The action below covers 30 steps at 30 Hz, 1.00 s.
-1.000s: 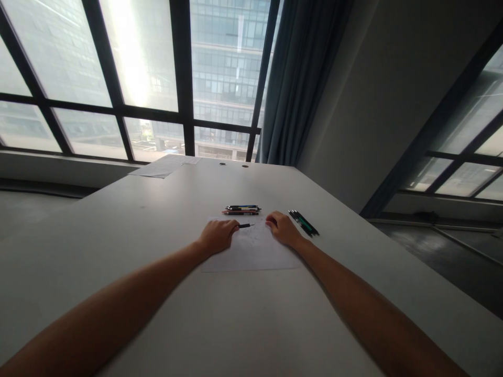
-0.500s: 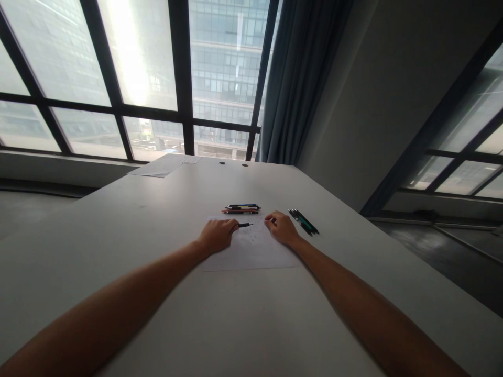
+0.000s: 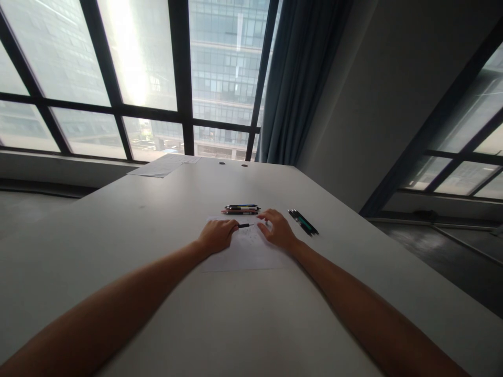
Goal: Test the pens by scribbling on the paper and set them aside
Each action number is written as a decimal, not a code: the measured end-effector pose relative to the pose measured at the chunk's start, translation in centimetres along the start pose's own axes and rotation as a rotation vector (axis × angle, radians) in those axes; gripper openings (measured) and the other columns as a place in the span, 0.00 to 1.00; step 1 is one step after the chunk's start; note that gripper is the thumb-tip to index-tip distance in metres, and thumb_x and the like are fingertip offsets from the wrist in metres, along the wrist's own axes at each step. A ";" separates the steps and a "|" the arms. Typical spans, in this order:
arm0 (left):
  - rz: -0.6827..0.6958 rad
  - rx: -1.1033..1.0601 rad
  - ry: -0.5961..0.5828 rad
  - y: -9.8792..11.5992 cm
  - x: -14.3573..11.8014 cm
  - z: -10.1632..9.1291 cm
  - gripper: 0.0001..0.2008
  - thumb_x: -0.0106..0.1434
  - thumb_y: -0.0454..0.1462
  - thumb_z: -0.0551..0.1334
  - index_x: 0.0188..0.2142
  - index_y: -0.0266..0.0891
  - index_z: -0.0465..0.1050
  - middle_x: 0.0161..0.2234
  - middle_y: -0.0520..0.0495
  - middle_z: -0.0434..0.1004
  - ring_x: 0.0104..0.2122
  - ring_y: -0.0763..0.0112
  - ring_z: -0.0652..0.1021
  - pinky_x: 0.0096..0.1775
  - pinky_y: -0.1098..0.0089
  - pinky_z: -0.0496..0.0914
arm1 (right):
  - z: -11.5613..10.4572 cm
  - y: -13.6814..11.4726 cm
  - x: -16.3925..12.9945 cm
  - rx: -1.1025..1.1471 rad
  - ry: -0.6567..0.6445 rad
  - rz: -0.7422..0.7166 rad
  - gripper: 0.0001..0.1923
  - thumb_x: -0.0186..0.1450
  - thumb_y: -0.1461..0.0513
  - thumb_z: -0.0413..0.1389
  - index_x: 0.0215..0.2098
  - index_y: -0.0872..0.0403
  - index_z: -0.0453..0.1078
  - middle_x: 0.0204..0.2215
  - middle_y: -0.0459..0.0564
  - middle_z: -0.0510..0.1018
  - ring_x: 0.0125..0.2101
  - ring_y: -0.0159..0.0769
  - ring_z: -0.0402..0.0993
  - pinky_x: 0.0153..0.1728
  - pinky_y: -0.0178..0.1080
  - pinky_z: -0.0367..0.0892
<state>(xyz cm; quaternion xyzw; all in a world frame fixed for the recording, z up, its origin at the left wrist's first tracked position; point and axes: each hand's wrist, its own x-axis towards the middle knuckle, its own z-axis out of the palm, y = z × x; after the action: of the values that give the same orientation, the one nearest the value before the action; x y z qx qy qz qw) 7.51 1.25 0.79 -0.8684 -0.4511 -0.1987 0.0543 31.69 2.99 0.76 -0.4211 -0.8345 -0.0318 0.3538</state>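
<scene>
My left hand (image 3: 217, 235) is closed round a dark pen (image 3: 243, 225), whose thin tip points right. The rest of the pen is hidden in the fingers. Just right of that tip is my right hand (image 3: 277, 229), thumb and forefinger apart; I make out nothing held between them. Beneath both hands lies a white sheet of paper (image 3: 251, 257) with small dark marks or bits near its middle, too small to name. Beyond the sheet, several pens (image 3: 240, 209) lie side by side. To the right of my right hand is another group of dark and green pens (image 3: 303, 222).
The white table (image 3: 173, 319) reaches toward the windows. Loose papers (image 3: 159, 166) lie at its far left corner, and two round dark holes or caps (image 3: 244, 165) sit near the far edge. A blue curtain (image 3: 291, 94) hangs behind.
My right hand has moved a little left toward the pen tip, and its thumb and forefinger have spread apart. My left hand and its pen have stayed in place.
</scene>
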 end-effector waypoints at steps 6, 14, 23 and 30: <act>0.009 -0.007 -0.001 0.1 0.0 -0.1 0.14 0.70 0.40 0.49 0.46 0.43 0.73 0.40 0.45 0.81 0.39 0.62 0.80 0.40 0.65 0.71 | 0.9 -1.8 0.0 0.111 -0.038 -0.052 0.04 0.65 0.64 0.56 0.36 0.53 0.72 0.37 0.51 0.77 0.40 0.39 0.71 0.45 0.42 0.65; -0.009 -0.025 -0.002 0.0 0.0 0.0 0.14 0.70 0.40 0.50 0.47 0.43 0.72 0.41 0.44 0.81 0.39 0.61 0.80 0.39 0.65 0.71 | 0.6 -1.1 -0.2 0.159 0.018 0.051 0.05 0.59 0.67 0.56 0.34 0.53 0.69 0.32 0.48 0.73 0.33 0.36 0.69 0.39 0.39 0.65; -0.009 -0.017 0.000 0.0 0.0 0.0 0.15 0.70 0.40 0.50 0.47 0.43 0.72 0.40 0.45 0.81 0.39 0.62 0.80 0.40 0.65 0.71 | 0.3 -0.3 -0.1 0.177 0.020 0.053 0.04 0.62 0.65 0.52 0.30 0.53 0.68 0.32 0.49 0.74 0.34 0.36 0.70 0.41 0.38 0.65; -0.004 -0.009 0.001 -0.1 0.0 0.1 0.14 0.70 0.39 0.50 0.47 0.43 0.72 0.41 0.44 0.81 0.39 0.62 0.80 0.40 0.65 0.70 | 0.1 1.3 -0.3 0.219 0.062 0.052 0.04 0.56 0.67 0.55 0.30 0.53 0.68 0.33 0.49 0.75 0.34 0.36 0.70 0.39 0.39 0.65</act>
<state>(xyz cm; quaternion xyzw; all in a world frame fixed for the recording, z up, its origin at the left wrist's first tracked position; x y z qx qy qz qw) 7.46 1.31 0.70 -0.8677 -0.4517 -0.2011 0.0503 32.66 3.66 0.21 -0.4004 -0.8105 0.0559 0.4239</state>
